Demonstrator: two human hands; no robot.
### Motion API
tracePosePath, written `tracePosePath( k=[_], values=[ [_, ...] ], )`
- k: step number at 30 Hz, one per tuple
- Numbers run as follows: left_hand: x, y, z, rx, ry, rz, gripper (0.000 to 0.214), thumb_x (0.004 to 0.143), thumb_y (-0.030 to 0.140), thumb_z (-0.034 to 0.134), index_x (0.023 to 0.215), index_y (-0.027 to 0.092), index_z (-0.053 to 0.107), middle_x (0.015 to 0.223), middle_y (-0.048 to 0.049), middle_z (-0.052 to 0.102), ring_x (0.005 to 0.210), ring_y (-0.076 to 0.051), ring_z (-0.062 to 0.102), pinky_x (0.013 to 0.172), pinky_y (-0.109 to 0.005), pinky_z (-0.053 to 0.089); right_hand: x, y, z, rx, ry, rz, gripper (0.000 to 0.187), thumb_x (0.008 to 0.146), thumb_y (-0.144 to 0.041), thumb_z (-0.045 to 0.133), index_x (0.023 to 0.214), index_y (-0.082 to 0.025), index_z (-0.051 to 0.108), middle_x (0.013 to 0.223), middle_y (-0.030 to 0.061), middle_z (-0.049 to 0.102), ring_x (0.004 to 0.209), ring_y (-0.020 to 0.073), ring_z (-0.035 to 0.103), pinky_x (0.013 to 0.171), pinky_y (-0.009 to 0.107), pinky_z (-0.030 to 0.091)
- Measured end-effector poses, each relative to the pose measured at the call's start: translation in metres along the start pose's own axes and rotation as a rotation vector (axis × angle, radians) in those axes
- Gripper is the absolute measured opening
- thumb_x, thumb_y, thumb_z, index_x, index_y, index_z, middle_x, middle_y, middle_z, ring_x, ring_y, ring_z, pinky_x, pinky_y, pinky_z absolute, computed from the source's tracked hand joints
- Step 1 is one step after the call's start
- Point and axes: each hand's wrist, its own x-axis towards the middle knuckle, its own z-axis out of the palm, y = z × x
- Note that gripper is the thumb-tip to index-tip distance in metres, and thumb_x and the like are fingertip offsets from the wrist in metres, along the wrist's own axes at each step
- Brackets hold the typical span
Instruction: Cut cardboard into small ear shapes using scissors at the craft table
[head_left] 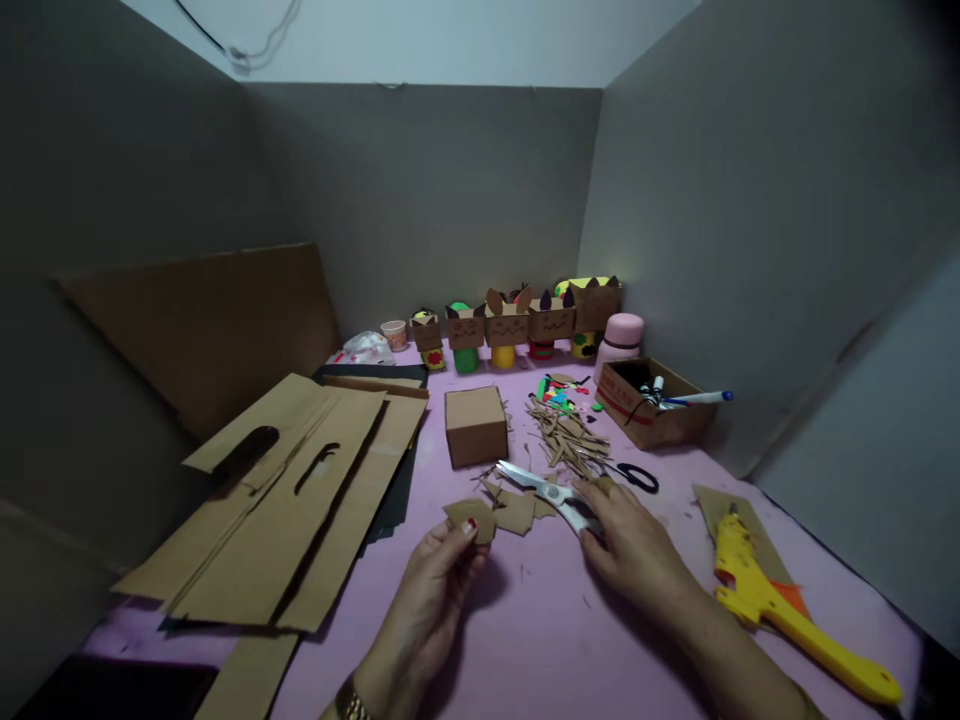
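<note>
Between thumb and fingers, my left hand (pixel 444 560) pinches a small piece of cardboard (pixel 472 518). My right hand (pixel 626 530) is wrapped round the handles of a pair of scissors (pixel 551 492). Their blades point left, slightly apart, above some cardboard scraps (pixel 516 512) on the pink tabletop. The blades do not touch the held piece. Just behind the scissors stands a closed cardboard box (pixel 476 425). My fingers partly hide the scissor handles.
Large cardboard sheets (pixel 277 510) are stacked at left. A heap of cardboard strips (pixel 566 437), black-handled scissors (pixel 637 477) and an open box of pens (pixel 652 420) lie right, with a yellow glue gun (pixel 772 600) nearer. Several cardboard animal figures (pixel 508 325) and a pink bottle (pixel 621 338) stand behind.
</note>
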Motion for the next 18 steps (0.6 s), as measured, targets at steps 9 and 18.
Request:
tracePosePath(
  k=[9, 18],
  values=[
    [-0.004, 0.006, -0.002, -0.154, 0.092, 0.035, 0.021, 0.080, -0.003, 0.055, 0.071, 0.010, 0.069, 0.064, -0.0034, 0.069, 0.052, -0.009, 0.063, 0.050, -0.017, 0.055, -0.001, 0.002, 0.001, -0.130, -0.095, 0.057, 0.051, 0.076, -0.010, 0.047, 0.126, -0.014, 0.051, 0.109, 0.0138, 0.055, 0.103, 0.0290, 0.054, 0.084, 0.039, 0.047],
    [-0.008, 0.016, -0.003, 0.099, -0.059, 0.359, 0.019, 0.065, 0.023, 0.080, 0.081, 0.014, 0.073, 0.078, -0.0032, 0.074, 0.070, -0.011, 0.064, 0.062, -0.016, 0.051, -0.003, 0.003, 0.007, -0.300, -0.081, 0.077, 0.030, 0.078, -0.020, 0.051, 0.106, -0.020, 0.062, 0.104, 0.0169, 0.059, 0.085, 0.0323, 0.064, 0.063, 0.038, 0.048]
  ],
)
